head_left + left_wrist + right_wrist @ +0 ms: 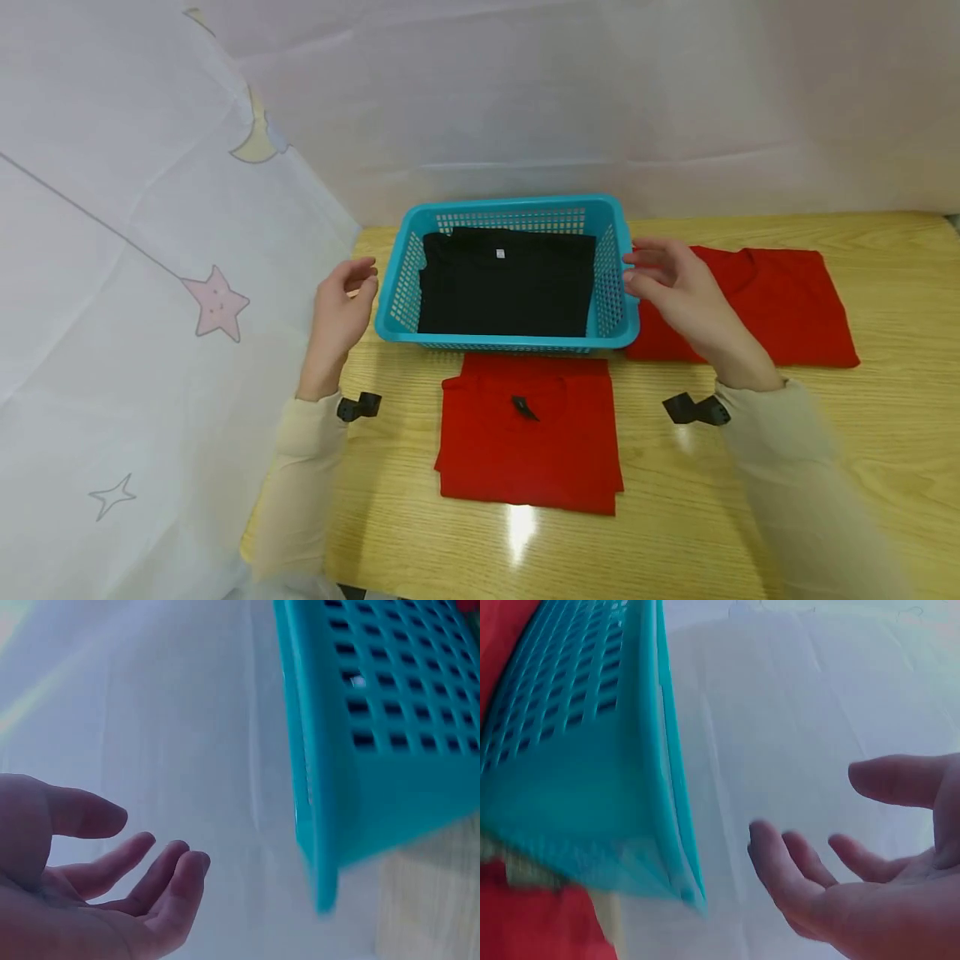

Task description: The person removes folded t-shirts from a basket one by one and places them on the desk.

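Note:
A turquoise plastic basket (506, 340) stands on the table, with a folded black shirt (510, 287) lying inside it. My left hand (341, 312) hovers just off the basket's left end, fingers loosely bent and nothing held; the left wrist view shows a gap between it and the basket wall (390, 795). Beside the right end is my right hand (682, 296), also holding nothing, and the right wrist view shows it apart from the basket rim (660, 750). In front of the basket lie folded red shirts (532, 458), stacked, with a small dark mark on the top one.
Another folded red shirt (795, 308) lies to the right of the basket, partly behind my right hand. The wooden table (892, 467) extends to the right. A pale cloth (525, 108) hangs behind the basket, and a patterned one (135, 333) is at the left.

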The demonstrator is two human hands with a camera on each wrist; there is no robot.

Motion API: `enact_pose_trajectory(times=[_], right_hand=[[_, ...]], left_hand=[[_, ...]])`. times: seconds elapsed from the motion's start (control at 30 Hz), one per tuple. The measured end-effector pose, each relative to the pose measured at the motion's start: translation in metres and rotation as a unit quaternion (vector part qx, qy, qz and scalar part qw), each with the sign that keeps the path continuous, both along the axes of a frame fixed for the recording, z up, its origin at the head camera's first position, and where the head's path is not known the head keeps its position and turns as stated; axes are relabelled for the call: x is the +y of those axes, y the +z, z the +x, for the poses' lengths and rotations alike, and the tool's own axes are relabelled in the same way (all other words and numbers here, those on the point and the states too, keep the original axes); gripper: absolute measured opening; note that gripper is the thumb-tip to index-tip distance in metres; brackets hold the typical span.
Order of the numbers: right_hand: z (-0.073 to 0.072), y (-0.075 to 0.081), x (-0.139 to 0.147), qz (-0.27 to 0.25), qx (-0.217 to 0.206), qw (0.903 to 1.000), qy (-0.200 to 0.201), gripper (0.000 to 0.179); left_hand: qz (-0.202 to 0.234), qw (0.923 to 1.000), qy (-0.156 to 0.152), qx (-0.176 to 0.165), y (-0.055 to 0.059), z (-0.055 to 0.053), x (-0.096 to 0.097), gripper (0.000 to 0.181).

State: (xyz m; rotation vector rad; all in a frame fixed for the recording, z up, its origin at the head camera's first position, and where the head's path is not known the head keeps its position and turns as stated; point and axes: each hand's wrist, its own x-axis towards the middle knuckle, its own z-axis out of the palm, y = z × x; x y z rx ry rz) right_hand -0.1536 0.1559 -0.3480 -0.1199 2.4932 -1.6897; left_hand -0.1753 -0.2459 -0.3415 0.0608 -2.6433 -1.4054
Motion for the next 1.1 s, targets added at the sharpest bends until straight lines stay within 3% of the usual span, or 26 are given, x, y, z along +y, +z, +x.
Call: enact_pose_trajectory(times=[0.1, 0.2, 0.3, 0.47, 0.67, 0.97, 1.1], right_hand=[[-0.010, 0.000, -0.012, -0.026, -0.017, 0.9995, 0.002, 0.067], [-0.017, -0.003, -0.023, -0.052, -0.034, 0.9981, 0.002, 0.068], [-0.026, -0.010, -0.033, -0.048, -0.046, 0.9978, 0.006, 0.068], [-0.040, -0.024, -0.046, 0.008, -0.073, 0.9970, 0.025, 0.068], [-0.049, -0.038, -0.053, 0.036, -0.099, 0.9940, 0.031, 0.072], [-0.057, -0.049, -0.061, 0.079, -0.115, 0.9898, 0.029, 0.071], [-0.059, -0.051, -0.063, 0.111, -0.118, 0.9861, 0.037, 0.072]], left_hand=[[0.042, 0.9986, -0.031, 0.004, 0.002, -0.009, 0.014, 0.036], [0.047, 0.9971, -0.058, -0.012, 0.002, -0.018, 0.028, 0.037], [0.026, 0.9962, -0.074, -0.037, -0.002, -0.027, 0.039, 0.038], [-0.029, 0.9913, -0.091, -0.090, -0.012, -0.040, 0.054, 0.041], [-0.089, 0.9834, -0.092, -0.129, -0.026, -0.052, 0.062, 0.047], [-0.101, 0.9729, -0.091, -0.187, -0.041, -0.056, 0.064, 0.053], [-0.110, 0.9708, -0.086, -0.195, -0.049, -0.056, 0.064, 0.054]])
